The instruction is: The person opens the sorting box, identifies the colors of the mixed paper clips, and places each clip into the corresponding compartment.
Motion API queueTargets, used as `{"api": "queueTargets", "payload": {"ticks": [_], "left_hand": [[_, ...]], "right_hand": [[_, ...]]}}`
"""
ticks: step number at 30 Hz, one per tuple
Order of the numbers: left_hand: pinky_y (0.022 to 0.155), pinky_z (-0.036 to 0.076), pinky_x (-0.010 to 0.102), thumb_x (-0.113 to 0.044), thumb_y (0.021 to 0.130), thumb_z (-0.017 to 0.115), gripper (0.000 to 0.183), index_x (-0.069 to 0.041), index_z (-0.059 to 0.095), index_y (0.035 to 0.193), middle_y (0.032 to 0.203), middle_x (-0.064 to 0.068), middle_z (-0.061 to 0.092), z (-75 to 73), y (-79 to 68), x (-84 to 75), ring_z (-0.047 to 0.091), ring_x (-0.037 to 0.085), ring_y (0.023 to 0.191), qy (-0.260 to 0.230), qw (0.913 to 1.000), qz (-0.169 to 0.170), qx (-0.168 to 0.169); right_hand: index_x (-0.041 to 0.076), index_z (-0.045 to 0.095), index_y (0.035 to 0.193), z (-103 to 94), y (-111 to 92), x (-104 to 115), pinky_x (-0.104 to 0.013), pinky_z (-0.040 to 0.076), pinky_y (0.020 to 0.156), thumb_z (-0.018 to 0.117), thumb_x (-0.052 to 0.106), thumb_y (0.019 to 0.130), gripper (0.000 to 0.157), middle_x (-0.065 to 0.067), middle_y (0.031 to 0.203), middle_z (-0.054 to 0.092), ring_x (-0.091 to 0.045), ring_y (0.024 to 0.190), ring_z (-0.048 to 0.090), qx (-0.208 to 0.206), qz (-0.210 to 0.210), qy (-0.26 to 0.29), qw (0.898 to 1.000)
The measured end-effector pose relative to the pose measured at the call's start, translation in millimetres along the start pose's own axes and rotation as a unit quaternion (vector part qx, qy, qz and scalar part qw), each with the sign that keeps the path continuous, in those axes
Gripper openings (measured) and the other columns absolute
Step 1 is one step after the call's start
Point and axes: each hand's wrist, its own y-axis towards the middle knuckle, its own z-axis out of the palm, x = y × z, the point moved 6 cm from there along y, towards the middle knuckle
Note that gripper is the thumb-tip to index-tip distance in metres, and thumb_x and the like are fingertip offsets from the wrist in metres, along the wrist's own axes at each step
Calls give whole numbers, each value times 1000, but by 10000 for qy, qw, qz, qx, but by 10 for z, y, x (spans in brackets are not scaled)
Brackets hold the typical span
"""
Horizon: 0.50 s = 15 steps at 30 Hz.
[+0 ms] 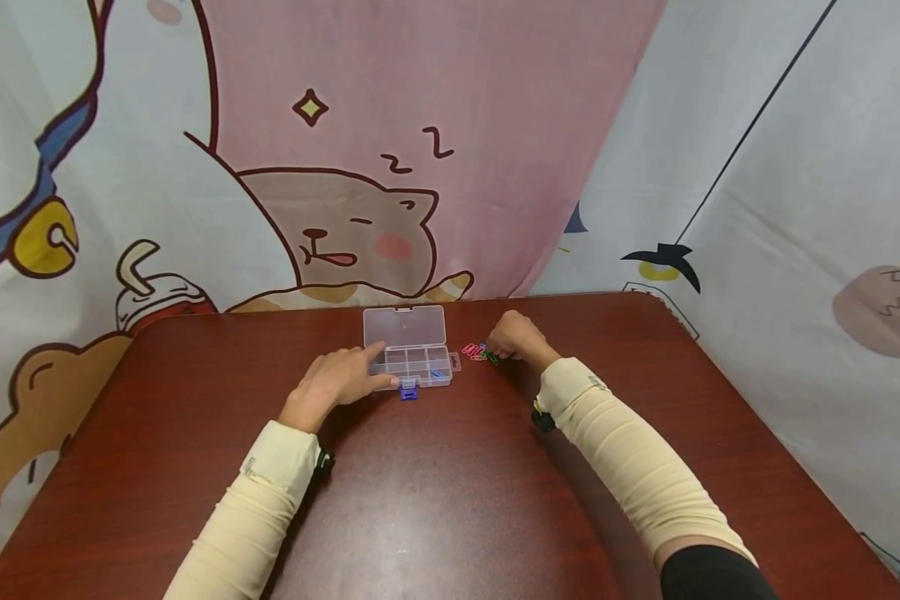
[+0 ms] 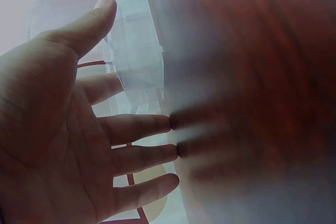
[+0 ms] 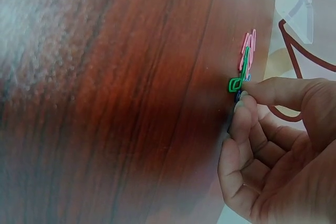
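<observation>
A clear plastic compartment box (image 1: pixel 404 327) stands on the table with its lid raised. Blue paper clips (image 1: pixel 437 374) lie in its front right compartment. At the box's left end rests my left hand (image 1: pixel 337 377), thumb and fingers extended; the left wrist view shows the thumb and index finger against the box wall (image 2: pixel 139 51). Right of the box, my right hand (image 1: pixel 520 337) pinches a dark blue paper clip (image 3: pixel 239 96) between thumb and index finger, mostly hidden by the fingertips. Beside those fingertips lie green paper clips (image 3: pixel 235 84) and pink paper clips (image 3: pixel 247 51).
A blue latch (image 1: pixel 408 392) sticks out from the box's front, and a clear hang tab (image 1: pixel 455 362) from its right side. Behind the brown table (image 1: pixel 420 483) hangs a printed cloth (image 1: pixel 435 233) at the table's back edge.
</observation>
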Motion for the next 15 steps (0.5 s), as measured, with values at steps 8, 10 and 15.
{"api": "queueTargets", "payload": {"ticks": [8, 10, 15], "left_hand": [[97, 43, 57, -64, 90, 54, 79, -18, 36, 152, 141, 21, 51, -5, 3, 9, 53, 40, 123, 25, 10000, -11, -20], [97, 43, 57, -63, 90, 54, 79, -18, 36, 152, 140, 21, 52, -4, 5, 10, 54, 40, 123, 31, 10000, 0, -18], [96, 44, 57, -64, 90, 54, 79, -18, 36, 152, 140, 21, 52, -1, 3, 10, 54, 40, 123, 37, 10000, 11, -9]], "right_hand": [[10, 69, 61, 9, -12, 28, -30, 47, 44, 65, 16, 78, 18, 0, 57, 65, -20, 59, 66, -90, 182, -126, 9997], [11, 69, 61, 6, -17, 36, -30, 47, 44, 65, 16, 79, 19, 0, 58, 65, -19, 58, 65, -78, 194, -208, 9996], [12, 67, 61, 0, -19, 39, -30, 47, 44, 65, 17, 78, 19, 1, 58, 64, -17, 53, 61, -50, 209, -257, 9994]]}}
